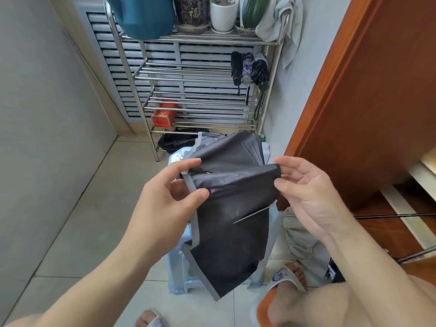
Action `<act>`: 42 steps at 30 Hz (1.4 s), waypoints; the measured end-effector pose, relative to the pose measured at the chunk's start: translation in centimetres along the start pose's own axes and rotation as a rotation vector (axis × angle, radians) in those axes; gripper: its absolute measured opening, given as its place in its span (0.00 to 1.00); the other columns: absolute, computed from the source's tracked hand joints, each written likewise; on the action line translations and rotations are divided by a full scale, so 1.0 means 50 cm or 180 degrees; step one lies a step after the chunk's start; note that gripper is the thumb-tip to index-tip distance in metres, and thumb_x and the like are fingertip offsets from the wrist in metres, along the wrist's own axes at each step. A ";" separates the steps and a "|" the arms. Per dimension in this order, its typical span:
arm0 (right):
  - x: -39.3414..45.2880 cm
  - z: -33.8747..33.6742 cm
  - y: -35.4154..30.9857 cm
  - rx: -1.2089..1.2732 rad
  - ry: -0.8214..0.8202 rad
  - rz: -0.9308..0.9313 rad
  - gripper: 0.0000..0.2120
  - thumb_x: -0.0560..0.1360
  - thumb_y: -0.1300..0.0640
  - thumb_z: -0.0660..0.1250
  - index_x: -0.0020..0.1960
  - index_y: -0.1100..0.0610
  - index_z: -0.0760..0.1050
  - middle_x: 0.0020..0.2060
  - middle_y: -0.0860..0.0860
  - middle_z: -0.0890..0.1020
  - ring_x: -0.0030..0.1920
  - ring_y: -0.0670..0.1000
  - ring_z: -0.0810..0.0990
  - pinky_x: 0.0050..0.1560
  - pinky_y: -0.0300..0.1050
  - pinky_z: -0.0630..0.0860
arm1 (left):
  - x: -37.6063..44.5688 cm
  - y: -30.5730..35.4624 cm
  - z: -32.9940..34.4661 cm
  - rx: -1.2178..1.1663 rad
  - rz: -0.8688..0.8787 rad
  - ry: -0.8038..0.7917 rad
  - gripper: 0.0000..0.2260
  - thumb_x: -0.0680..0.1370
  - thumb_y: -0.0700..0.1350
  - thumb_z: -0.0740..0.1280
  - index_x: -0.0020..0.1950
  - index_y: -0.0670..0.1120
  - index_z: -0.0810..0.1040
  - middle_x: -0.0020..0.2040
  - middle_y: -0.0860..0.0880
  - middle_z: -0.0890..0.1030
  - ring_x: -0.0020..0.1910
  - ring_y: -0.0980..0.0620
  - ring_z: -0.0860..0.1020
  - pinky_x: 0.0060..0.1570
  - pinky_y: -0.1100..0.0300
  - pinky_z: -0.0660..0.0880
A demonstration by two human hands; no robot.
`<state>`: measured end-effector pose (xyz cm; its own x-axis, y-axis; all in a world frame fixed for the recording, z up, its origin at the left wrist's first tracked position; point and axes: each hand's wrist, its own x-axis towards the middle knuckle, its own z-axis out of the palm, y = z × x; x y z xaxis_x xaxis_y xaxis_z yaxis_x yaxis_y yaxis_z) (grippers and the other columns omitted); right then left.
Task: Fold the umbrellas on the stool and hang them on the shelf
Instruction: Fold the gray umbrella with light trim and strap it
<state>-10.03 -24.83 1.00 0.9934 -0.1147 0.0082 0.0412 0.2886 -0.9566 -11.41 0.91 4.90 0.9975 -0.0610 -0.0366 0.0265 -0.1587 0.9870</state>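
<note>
A black umbrella [232,208] with a grey-trimmed canopy hangs loose and unrolled in front of me, above a pale blue plastic stool [179,263]. My left hand [172,197] pinches the grey edge of the cloth between thumb and fingers. My right hand [304,185] pinches a fold of the canopy at its right side. A thin metal rib pokes out of the fabric near the middle. Three folded umbrellas [250,67] hang by their straps at the right end of the steel shelf [188,74].
The shelf's top tier holds flower pots [223,14], a teal container and a draped towel. A red tin [164,115] sits on a lower tier, a black bag [175,142] beneath it. An orange-brown door [368,90] stands at the right, a wall at the left. My slippered feet show on the tiled floor.
</note>
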 end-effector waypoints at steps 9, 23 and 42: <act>-0.016 -0.016 -0.008 -0.0965 -0.0094 0.0029 0.19 0.75 0.68 0.72 0.59 0.49 0.85 0.54 0.55 0.85 0.62 0.56 0.81 0.70 0.57 0.74 | -0.010 -0.008 0.000 0.0673 0.0753 0.0090 0.16 0.75 0.38 0.76 0.53 0.59 0.85 0.44 0.57 0.85 0.45 0.55 0.83 0.51 0.63 0.79; -0.025 0.017 -0.045 -0.1959 0.0113 -0.0113 0.14 0.76 0.68 0.72 0.59 0.55 0.82 0.50 0.54 0.87 0.53 0.51 0.86 0.59 0.46 0.81 | 0.041 0.021 -0.008 0.0448 0.1076 0.0202 0.09 0.76 0.39 0.76 0.46 0.55 0.85 0.40 0.54 0.85 0.41 0.56 0.82 0.43 0.64 0.76; -0.063 0.016 -0.045 -0.2178 0.0484 -0.0517 0.11 0.75 0.69 0.73 0.48 0.55 0.86 0.42 0.48 0.88 0.46 0.47 0.86 0.53 0.40 0.80 | -0.034 0.035 -0.052 0.0668 0.1017 -0.0657 0.07 0.80 0.43 0.71 0.55 0.55 0.83 0.38 0.53 0.85 0.37 0.53 0.84 0.40 0.64 0.78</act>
<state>-13.15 -24.35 3.37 0.9524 -0.2512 0.1727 0.0611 -0.3979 -0.9154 -12.88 3.28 7.09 0.9187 -0.3319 0.2141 -0.3168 -0.2955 0.9013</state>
